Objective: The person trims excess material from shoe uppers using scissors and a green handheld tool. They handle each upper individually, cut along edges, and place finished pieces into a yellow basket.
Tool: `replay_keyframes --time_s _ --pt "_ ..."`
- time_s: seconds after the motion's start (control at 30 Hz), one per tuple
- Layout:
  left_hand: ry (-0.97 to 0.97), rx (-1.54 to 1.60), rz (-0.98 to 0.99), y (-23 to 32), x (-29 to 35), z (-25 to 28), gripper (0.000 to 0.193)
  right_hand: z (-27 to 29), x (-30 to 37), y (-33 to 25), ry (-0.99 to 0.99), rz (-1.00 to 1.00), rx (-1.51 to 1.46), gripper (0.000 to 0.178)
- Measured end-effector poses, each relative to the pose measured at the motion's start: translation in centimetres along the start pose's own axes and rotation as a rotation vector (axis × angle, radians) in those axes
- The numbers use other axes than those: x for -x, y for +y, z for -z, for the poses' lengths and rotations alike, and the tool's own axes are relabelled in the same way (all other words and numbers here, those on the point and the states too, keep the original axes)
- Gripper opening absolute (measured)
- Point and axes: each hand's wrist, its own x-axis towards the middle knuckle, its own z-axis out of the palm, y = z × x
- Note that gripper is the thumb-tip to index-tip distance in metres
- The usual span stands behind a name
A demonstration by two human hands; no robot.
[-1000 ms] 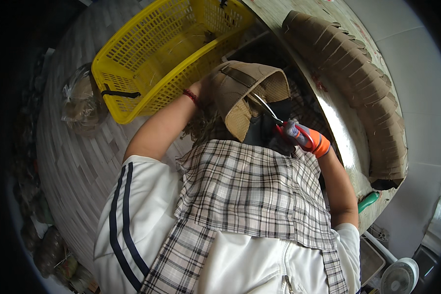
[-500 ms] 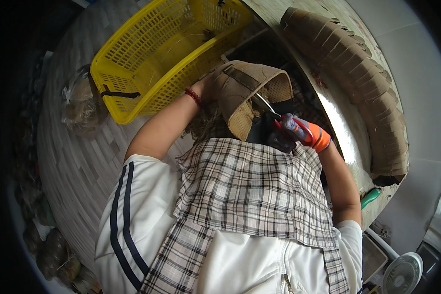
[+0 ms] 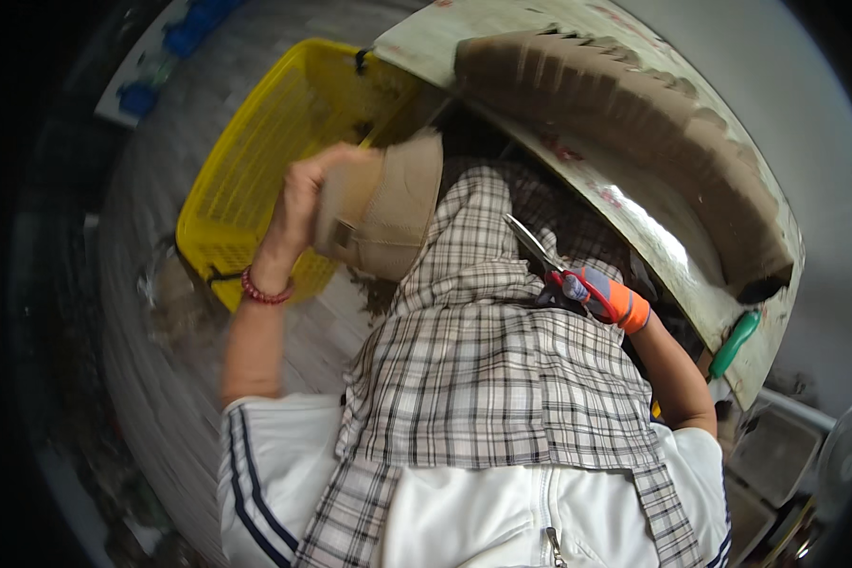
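Head camera: we find the left hand (image 3: 310,185), bare and with a dark-red beaded bracelet (image 3: 267,292) at the wrist, closed on a tan fabric cap (image 3: 393,204) that carries a small strap on its side. Motion blur hides the exact placement of the fingers. The cap is held tilted, up and to the left of a black-and-white plaid apron (image 3: 464,379), and overlaps a yellow perforated plastic basket (image 3: 246,161) in view — whether the two touch, we cannot tell.

We record the right hand (image 3: 596,295), in a grey-and-orange glove (image 3: 632,310), closed around the red handles of a pair of metal scissors (image 3: 535,244). The blades lie nearly together, pointing up and to the left, apart from the cap.

On the pale tabletop (image 3: 417,43) we note a long curved row of nested tan pieces (image 3: 625,137) — blurred — and a green handle (image 3: 735,344) near its lower end.
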Motion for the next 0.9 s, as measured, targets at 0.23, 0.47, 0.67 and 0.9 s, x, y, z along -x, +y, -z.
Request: replay_keyframes --time_s 0.23,0.47,0.67,0.9 --pt "-0.070 -0.050 -0.054 1.7 -3.9 2.7 0.023 -0.8 3.4 -3.0 0.493 0.001 -0.194 0.037" --pt "-0.448 0.585 -0.140 3.6 -15.3 -13.5 0.035 -1.4 3.5 -14.4 0.809 0.389 -0.574 0.047" --pt "-0.793 0.212 -0.575 9.8 -19.3 -25.8 0.039 -1.6 8.8 -14.4 1.520 0.286 0.080 0.031" --pt "0.022 -1.001 -0.595 6.0 -34.5 -20.2 0.055 6.0 24.4 -6.0 2.204 -0.473 0.740 0.026"
